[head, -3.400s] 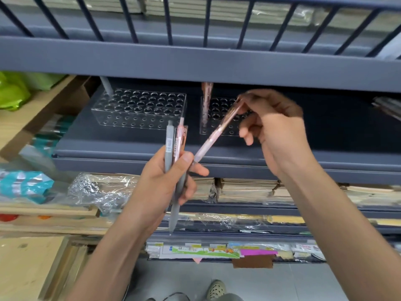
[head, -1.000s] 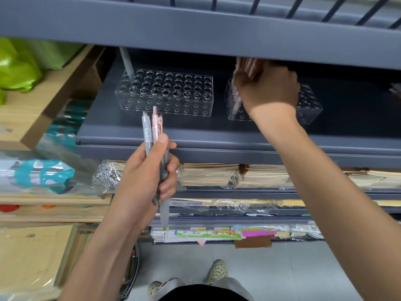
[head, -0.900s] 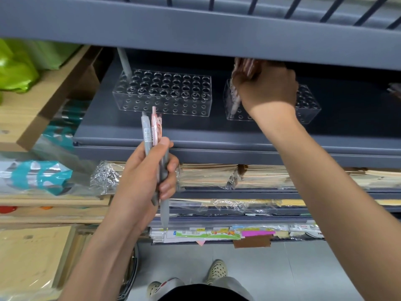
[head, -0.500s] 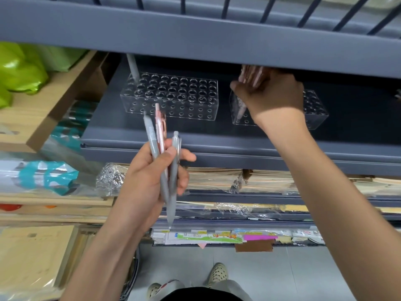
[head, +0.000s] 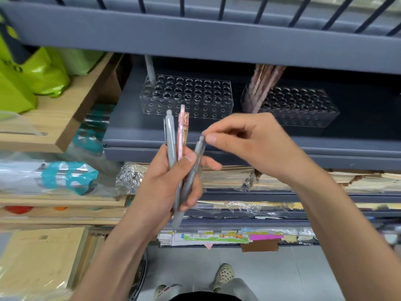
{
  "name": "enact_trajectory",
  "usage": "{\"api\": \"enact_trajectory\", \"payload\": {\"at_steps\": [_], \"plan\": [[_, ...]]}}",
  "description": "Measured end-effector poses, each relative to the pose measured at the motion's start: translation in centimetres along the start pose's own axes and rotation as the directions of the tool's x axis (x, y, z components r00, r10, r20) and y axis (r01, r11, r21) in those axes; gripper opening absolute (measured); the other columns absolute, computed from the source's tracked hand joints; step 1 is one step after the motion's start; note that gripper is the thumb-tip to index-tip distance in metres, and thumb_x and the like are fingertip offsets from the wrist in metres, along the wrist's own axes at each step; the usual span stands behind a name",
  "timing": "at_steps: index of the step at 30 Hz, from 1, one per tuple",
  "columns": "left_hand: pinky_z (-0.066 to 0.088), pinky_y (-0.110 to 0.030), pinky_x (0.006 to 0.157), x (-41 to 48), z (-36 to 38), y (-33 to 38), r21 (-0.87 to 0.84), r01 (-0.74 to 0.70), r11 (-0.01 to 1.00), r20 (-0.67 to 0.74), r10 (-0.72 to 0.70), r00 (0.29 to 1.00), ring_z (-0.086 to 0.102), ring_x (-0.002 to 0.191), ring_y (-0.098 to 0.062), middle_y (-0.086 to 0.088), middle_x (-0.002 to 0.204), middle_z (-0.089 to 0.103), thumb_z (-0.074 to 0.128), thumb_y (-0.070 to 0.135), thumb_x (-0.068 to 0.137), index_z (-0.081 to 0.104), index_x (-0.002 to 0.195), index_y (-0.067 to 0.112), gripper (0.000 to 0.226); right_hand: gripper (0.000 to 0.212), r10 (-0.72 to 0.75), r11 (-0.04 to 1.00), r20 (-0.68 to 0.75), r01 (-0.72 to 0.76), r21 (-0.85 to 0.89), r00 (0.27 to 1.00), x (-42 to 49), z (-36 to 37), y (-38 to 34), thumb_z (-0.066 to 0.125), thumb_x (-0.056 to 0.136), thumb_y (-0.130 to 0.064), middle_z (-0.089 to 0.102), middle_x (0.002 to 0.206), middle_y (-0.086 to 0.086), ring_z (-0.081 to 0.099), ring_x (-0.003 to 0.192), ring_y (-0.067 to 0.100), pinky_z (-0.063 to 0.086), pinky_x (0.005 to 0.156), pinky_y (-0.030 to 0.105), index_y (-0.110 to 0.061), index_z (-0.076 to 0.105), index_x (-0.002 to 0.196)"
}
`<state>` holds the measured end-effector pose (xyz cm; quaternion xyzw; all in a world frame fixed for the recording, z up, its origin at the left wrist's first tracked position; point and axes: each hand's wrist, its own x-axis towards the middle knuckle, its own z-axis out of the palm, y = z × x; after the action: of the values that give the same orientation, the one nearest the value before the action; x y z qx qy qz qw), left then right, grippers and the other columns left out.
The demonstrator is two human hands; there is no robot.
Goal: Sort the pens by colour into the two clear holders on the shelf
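Slim grey plastic pen (head: 196, 161) is dead centre, its top pinched by the right hand (head: 249, 144), while the left hand (head: 167, 187) is curled round it plus a second grey pen (head: 170, 137) and a pink pen (head: 181, 131). One clear holed plastic holder (head: 186, 105) sits at 12 o'clock, the other clear holder (head: 303, 114) at 2.
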<state>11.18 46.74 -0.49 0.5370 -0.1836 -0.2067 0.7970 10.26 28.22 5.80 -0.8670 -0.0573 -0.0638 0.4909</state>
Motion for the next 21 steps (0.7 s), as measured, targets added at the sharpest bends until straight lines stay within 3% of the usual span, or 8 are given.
{"api": "enact_trajectory", "payload": {"at_steps": [3, 5, 8, 12, 15, 18, 21], "plan": [[0.038, -0.022, 0.039, -0.3, -0.4, 0.0, -0.02, -0.007, 1.0, 0.053, 0.008, 0.999, 0.051, 0.038, -0.02, -0.02, 0.101, 0.072, 0.048, 0.024, 0.101, 0.043, 0.101, 0.011, 0.013, 0.011, 0.03, 0.993, 0.111, -0.043, 0.111, 0.993, -0.2, 0.8, 0.0, 0.072, 0.086, -0.015, 0.074, 0.087, 0.009, 0.066, 0.077, 0.02, 0.054, 0.079, 0.04, -0.01, 0.076, 0.093], [0.043, -0.026, 0.04, -0.6, -0.8, 0.0, -0.017, -0.003, 1.0, 0.066, 0.004, 0.998, 0.058, 0.044, -0.024, -0.019, 0.101, 0.073, 0.047, 0.024, 0.101, 0.044, 0.102, 0.011, 0.013, 0.012, 0.039, 0.98, 0.127, -0.063, 0.19, 0.991, -0.3, 1.2, 0.2, 0.071, 0.086, -0.013, 0.072, 0.085, 0.013, 0.063, 0.076, 0.012, 0.055, 0.075, 0.035, -0.005, 0.074, 0.094], [0.049, -0.03, 0.045, -1.0, -1.6, 0.1, 0.011, 0.013, 1.0, 0.03, -0.014, 0.999, 0.064, 0.051, -0.029, -0.017, 0.101, 0.074, 0.044, 0.022, 0.101, 0.044, 0.102, 0.011, 0.011, 0.01, 0.043, 0.96, 0.072, -0.061, 0.273, 0.996, -0.3, 1.9, 0.4, 0.068, 0.087, -0.014, 0.07, 0.078, -0.001, 0.06, 0.07, 0.008, 0.051, 0.064, 0.022, -0.009, 0.073, 0.093], [0.04, -0.026, 0.04, -2.0, -3.1, 0.5, 0.064, 0.055, 0.996, -0.049, -0.052, 0.997, 0.052, 0.043, -0.021, -0.009, 0.09, 0.074, 0.044, 0.021, 0.104, 0.045, 0.104, 0.011, 0.01, 0.012, 0.091, 0.937, -0.053, -0.068, 0.342, 0.994, 0.4, 3.4, 0.3, 0.059, 0.094, -0.007, 0.069, 0.078, 0.003, 0.059, 0.067, 0.013, 0.051, 0.061, 0.025, -0.007, 0.07, 0.09], [0.033, -0.024, 0.039, -2.3, -3.8, 0.8, 0.059, 0.041, 0.997, -0.11, -0.034, 0.993, 0.042, 0.041, -0.016, -0.006, 0.079, 0.067, 0.042, 0.019, 0.105, 0.045, 0.101, 0.01, 0.009, 0.015, 0.047, 0.972, 0.049, -0.057, 0.228, 0.998, 1.0, 5.0, -0.2, 0.06, 0.095, -0.019, 0.068, 0.076, -0.004, 0.054, 0.065, 0.009, 0.046, 0.059, 0.024, -0.012, 0.073, 0.092], [0.032, -0.022, 0.038, -2.4, -4.3, 1.5, 0.044, 0.039, 0.998, -0.166, -0.031, 0.986, 0.041, 0.041, -0.016, -0.006, 0.078, 0.065, 0.039, 0.014, 0.107, 0.044, 0.111, 0.002, 0.013, 0.021, -0.028, 0.97, 0.119, -0.002, 0.245, 0.992, 1.5, 5.7, -0.9, 0.06, 0.095, -0.027, 0.067, 0.075, -0.01, 0.054, 0.065, -0.001, 0.041, 0.063, 0.014, -0.016, 0.075, 0.088], [0.034, -0.022, 0.039, -2.6, -5.0, 1.9, 0.05, 0.042, 0.998, -0.203, -0.031, 0.979, 0.042, 0.043, -0.015, -0.006, 0.077, 0.064, 0.038, 0.015, 0.108, 0.045, 0.108, 0.006, 0.011, 0.016, -0.082, 0.952, 0.174, 0.025, 0.306, 0.981, 1.9, 6.4, -1.4, 0.069, 0.086, -0.028, 0.069, 0.08, -0.001, 0.062, 0.077, 0.004, 0.051, 0.072, 0.018, -0.013, 0.075, 0.086]]}}
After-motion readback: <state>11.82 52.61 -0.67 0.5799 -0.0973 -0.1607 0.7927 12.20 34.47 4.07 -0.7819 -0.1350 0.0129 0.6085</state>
